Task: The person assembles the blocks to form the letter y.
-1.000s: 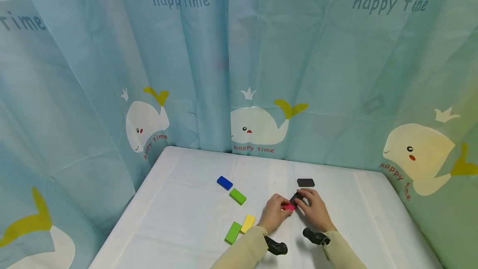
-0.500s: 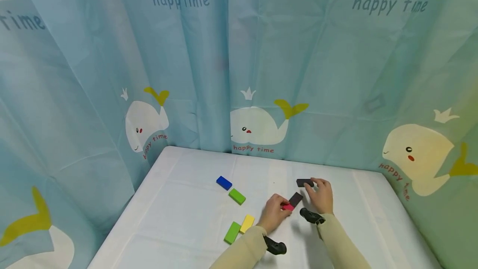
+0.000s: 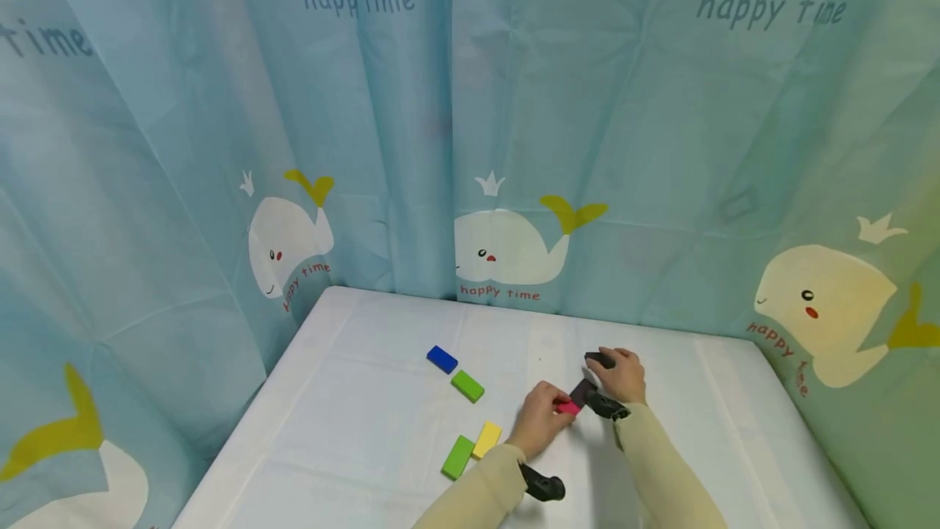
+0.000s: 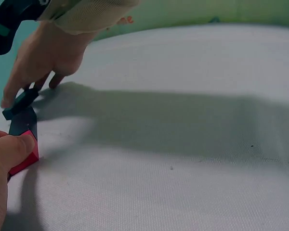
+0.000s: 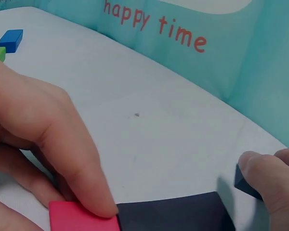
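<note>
My left hand [image 3: 539, 419] pinches a red block [image 3: 569, 408] on the white table. A dark grey block [image 5: 173, 211] lies end to end with the red one, touching it. Beyond it, my right hand [image 3: 624, 376] grips a second dark block [image 3: 599, 358] between thumb and fingers. In the right wrist view a gap shows between this held block and the lying one. The fingers cover much of the held block, and I cannot tell whether it is off the table.
Farther left lie a blue block [image 3: 442, 360] and a green block [image 3: 467, 386]. Nearer the left forearm are a yellow block [image 3: 487, 440] and another green block [image 3: 458, 457], close together. A whale-print curtain [image 3: 507, 145] hangs behind the table [image 3: 352, 398].
My right hand has left the dark block beside the red one, moved to the farther dark block and taken hold of it. The left hand has stayed on the red block.
</note>
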`<state>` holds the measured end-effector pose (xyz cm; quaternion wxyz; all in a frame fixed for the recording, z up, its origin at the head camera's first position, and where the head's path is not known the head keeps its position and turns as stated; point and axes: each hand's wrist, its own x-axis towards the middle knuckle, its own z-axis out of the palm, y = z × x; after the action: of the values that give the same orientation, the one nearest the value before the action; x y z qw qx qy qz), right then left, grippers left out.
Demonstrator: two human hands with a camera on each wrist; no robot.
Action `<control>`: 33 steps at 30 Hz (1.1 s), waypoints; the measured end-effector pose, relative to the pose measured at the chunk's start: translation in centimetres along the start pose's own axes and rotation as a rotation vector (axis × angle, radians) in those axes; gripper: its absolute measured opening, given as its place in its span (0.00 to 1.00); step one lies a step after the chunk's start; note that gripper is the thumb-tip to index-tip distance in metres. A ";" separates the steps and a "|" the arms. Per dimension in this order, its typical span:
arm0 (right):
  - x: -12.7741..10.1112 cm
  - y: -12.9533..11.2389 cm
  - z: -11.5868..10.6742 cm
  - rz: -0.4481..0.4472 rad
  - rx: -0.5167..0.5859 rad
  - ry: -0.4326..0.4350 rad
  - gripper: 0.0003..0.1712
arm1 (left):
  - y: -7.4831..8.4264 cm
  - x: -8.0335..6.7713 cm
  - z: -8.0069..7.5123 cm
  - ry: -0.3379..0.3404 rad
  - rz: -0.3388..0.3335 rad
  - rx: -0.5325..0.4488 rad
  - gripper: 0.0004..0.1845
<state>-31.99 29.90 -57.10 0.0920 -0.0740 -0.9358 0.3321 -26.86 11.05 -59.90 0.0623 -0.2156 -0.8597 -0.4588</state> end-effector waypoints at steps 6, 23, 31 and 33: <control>0.4 0.2 0.6 0.028 -0.062 0.015 0.30 | 0.0 0.2 -0.1 -0.009 0.000 -0.007 0.11; -0.3 2.7 -0.5 -0.244 -0.045 0.000 0.27 | 0.3 -0.1 0.0 0.015 0.008 0.012 0.11; -1.1 3.0 -1.1 -0.332 -0.040 0.057 0.23 | 0.4 -0.2 -0.1 0.012 -0.008 0.014 0.11; -1.2 3.0 -1.2 -0.329 -0.024 0.063 0.23 | 0.4 -0.2 -0.1 0.012 -0.009 0.015 0.11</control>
<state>-30.36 32.68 -58.28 0.1737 0.0688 -0.9357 0.2991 -26.53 11.14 -59.56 0.0671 -0.2082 -0.8637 -0.4541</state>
